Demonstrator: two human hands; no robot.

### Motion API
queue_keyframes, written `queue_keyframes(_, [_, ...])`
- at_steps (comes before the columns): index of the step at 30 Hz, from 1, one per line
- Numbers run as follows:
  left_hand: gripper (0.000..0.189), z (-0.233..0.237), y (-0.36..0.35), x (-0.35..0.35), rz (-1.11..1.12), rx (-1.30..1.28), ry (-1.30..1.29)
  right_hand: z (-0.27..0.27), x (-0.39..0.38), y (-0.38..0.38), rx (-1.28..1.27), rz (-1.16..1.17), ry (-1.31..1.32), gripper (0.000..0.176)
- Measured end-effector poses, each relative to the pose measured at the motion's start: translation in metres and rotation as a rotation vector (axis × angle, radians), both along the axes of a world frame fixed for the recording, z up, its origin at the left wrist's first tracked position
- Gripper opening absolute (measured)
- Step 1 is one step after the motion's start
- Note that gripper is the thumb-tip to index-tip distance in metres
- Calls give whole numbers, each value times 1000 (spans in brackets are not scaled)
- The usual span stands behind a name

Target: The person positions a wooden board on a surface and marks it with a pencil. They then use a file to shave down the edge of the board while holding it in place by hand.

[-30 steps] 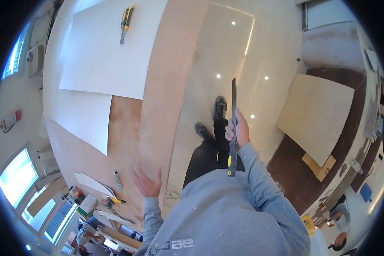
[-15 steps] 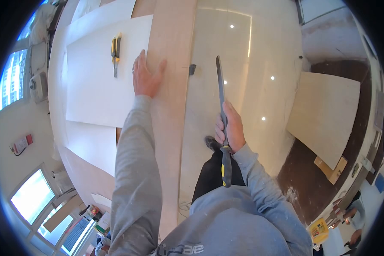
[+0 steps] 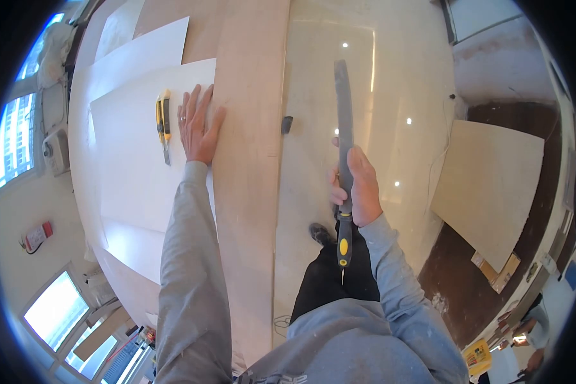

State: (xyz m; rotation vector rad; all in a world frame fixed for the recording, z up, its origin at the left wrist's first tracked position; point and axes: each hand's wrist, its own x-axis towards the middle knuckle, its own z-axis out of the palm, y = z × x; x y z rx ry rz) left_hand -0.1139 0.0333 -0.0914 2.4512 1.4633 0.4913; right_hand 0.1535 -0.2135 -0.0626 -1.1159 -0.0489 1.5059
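My right hand (image 3: 363, 189) is closed around the blade of a flat metal file (image 3: 344, 105), close to its handle. The file points away from me, its black-and-yellow handle hanging toward my body. My left hand (image 3: 200, 131) rests on a white sheet (image 3: 125, 147) near its right edge, palm down and fingers stretched out. Just left of those fingers lies a yellow-and-black utility knife (image 3: 166, 115) with its blade out. The sheet lies on a pale wooden worktop (image 3: 246, 160).
A small dark block (image 3: 287, 124) sits at the worktop's edge. A pale board (image 3: 489, 185) lies at the right on a brown surface. A yellow container (image 3: 477, 357) is at lower right. A person's arm (image 3: 536, 323) shows at the far right.
My left hand has shifted left on the sheet. The file has turned so its broad face shows more, and my right hand has moved slightly right along with it.
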Motion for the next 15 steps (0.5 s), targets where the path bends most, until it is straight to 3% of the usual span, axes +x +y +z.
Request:
queue_keyframes(6, [57, 1, 3, -1, -4, -48, -23, -30, 7, 59, 18, -43, -156, 32])
queue_keyframes(15, [54, 1, 5, -2, -22, -92, 15, -126, 27, 164, 270, -132, -503, 33])
